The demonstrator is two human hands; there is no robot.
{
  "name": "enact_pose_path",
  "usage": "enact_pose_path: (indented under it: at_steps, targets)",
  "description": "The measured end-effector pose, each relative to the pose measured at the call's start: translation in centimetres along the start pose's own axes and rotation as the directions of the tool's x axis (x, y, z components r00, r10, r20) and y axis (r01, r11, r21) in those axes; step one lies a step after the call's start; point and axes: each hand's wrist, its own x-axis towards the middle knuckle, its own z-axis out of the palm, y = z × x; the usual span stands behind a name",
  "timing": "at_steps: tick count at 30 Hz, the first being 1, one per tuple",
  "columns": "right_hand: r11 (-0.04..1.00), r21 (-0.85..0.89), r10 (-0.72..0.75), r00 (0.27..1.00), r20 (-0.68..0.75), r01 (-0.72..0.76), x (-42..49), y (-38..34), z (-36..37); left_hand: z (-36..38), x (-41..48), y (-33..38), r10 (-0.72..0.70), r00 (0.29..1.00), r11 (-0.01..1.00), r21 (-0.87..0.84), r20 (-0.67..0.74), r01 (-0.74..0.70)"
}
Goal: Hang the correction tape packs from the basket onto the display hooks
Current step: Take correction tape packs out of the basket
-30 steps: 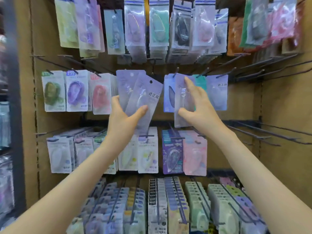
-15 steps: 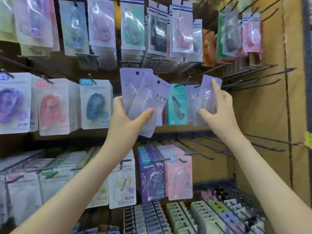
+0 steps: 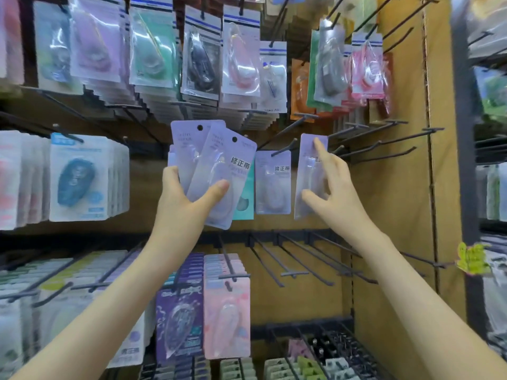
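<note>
Pinches one pack [image 3: 308,174] in the right hand [image 3: 338,196]: thumb on the lower left edge, index finger stretched up to the top, over the likely spot of the hang hole. Holds it upright, just beside a bare hook [image 3: 395,122], not yet threaded as far as can be told. Grips a fan [image 3: 211,165] of further packs in the left hand [image 3: 186,207], thumb across the front, fingers behind, raised before the middle row of the display. No basket in view.

Likely step: threading the hole onto the hook tip.

- Could miss the tip, with the hole hidden under the fingertip; hard to line up blind.
- Could snag or crease the card by pushing at a slant against the tip.
- Could drop the pack by letting go too soon, with only a light pinch on slick film.
- Could nudge the hung pack [image 3: 273,185] just to the left and set it swinging.
- Could lose the fan as well: splayed loosely, pinned under one thumb, apt to slide out with attention on the right side.
- Could also land on the wrong hook, among so many bare ones close together.
</note>
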Motion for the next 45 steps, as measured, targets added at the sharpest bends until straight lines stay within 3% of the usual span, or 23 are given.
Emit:
enact_pose_path:
  at_steps: [5, 11, 17, 22, 27, 30, 32, 34, 36, 37, 39, 45]
  targets:
    - [0.998, -0.012, -0.061, 0.989, 0.137, 0.063, 0.5, 0.1, 0.5, 1.8, -0.5, 0.2, 0.015, 0.999, 1.0, 0.028, -0.036, -0.014]
    - [0.997, -0.01, -0.08, 0.99, 0.116, 0.082, 1.2, -0.9, 0.7, 2.3, -0.7, 0.3, 0.016, 0.997, 0.995, 0.099, -0.081, -0.008]
    - [0.952, -0.29, -0.067, 0.991, 0.118, 0.099, 1.1, -1.9, 1.2, 2.1, -0.3, 0.4, 0.018, 0.997, 0.995, 0.095, -0.078, -0.01]
    - [0.921, -0.389, 0.058, 0.983, 0.172, 0.014, 1.8, -1.2, 2.8, 1.4, -0.2, 0.2, 0.006, 0.997, 0.995, 0.097, -0.078, 0.002]
    - [0.894, -0.438, 0.233, 0.929, 0.288, -0.089, 4.2, -0.7, 4.6, 0.7, -0.4, 0.3, -0.016, 0.999, 0.995, 0.098, -0.043, 0.02]
    - [0.837, -0.534, 0.294, 0.921, 0.257, -0.119, 4.3, -1.0, 5.2, 0.4, -0.7, 0.4, -0.022, 1.0, 0.995, 0.099, -0.002, 0.022]
    - [0.883, -0.449, 0.213, 0.97, 0.117, -0.14, 3.1, -2.0, 4.9, 0.4, -0.9, 0.5, -0.025, 1.0, 0.993, 0.116, 0.016, 0.023]
    - [0.984, -0.109, 0.141, 0.99, 0.002, -0.14, 1.3, -3.6, 4.4, 0.5, -1.0, 0.6, -0.03, 0.999, 0.993, 0.114, 0.037, 0.026]
    - [0.941, 0.288, 0.148, 0.982, 0.114, -0.176, -0.4, -5.3, 4.3, 1.0, -1.0, 0.8, -0.027, 0.997, 0.995, 0.096, 0.07, 0.02]
    - [0.894, 0.397, 0.139, 0.97, 0.199, -0.209, -0.9, -5.6, 4.5, 1.2, -1.1, 0.9, -0.029, 0.995, 0.996, 0.091, 0.096, 0.02]
    - [0.847, 0.476, 0.112, 0.954, 0.278, -0.238, -1.2, -5.7, 4.7, 1.8, -1.2, 1.1, -0.054, 0.984, 0.997, 0.057, 0.171, 0.045]
    - [0.853, 0.492, 0.085, 0.976, 0.2, -0.175, -1.3, -5.3, 3.1, 2.7, -0.5, 0.5, -0.127, 0.928, 0.991, 0.003, 0.351, 0.134]
